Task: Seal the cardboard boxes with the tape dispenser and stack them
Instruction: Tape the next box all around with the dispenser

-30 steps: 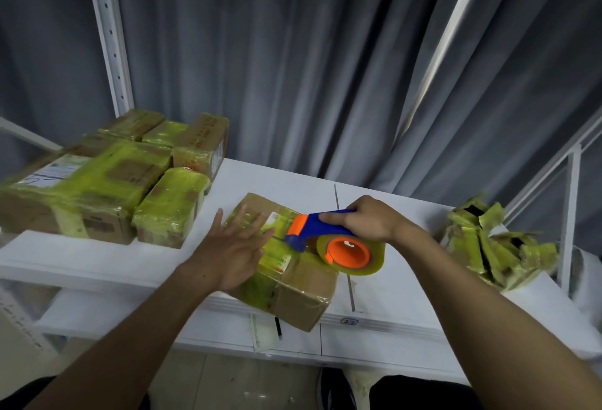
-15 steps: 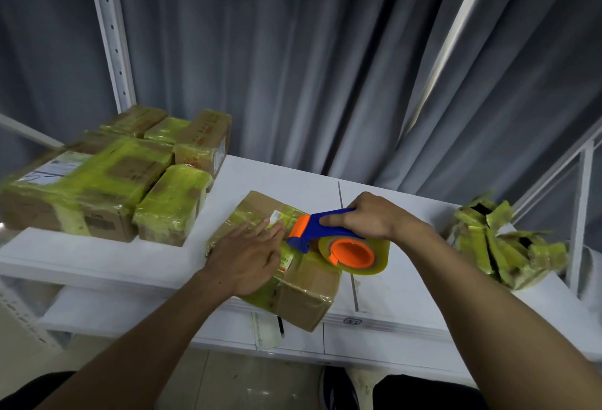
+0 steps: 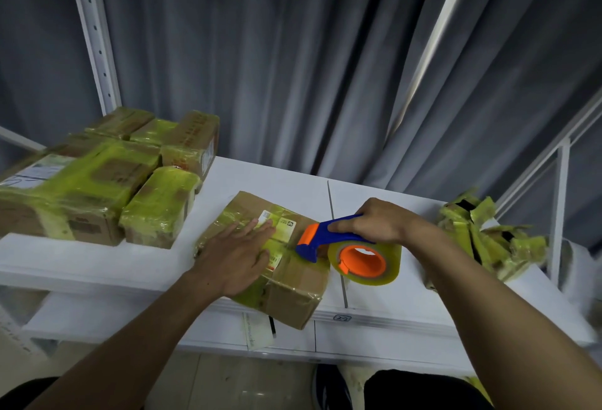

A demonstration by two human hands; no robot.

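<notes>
The left hand (image 3: pixel 236 258) lies flat, fingers straight, on the taped cardboard box (image 3: pixel 293 282) at the white shelf's (image 3: pixel 97 256) front edge. The right hand (image 3: pixel 374 222) grips the blue tape dispenser (image 3: pixel 329 238) handle, its front end touching the box top; its tape roll (image 3: pixel 365 259) hangs beside the box.

A brown cardboard box (image 3: pixel 293 282), partly wrapped in yellowish tape and bearing a label, lies skewed over the front edge of the white shelf (image 3: pixel 277 181), the blue-and-orange tape dispenser (image 3: pixel 322 235) with its clear roll touching its top right edge, while taped boxes (image 3: pixel 97 188) sit clustered well to the left.
</notes>
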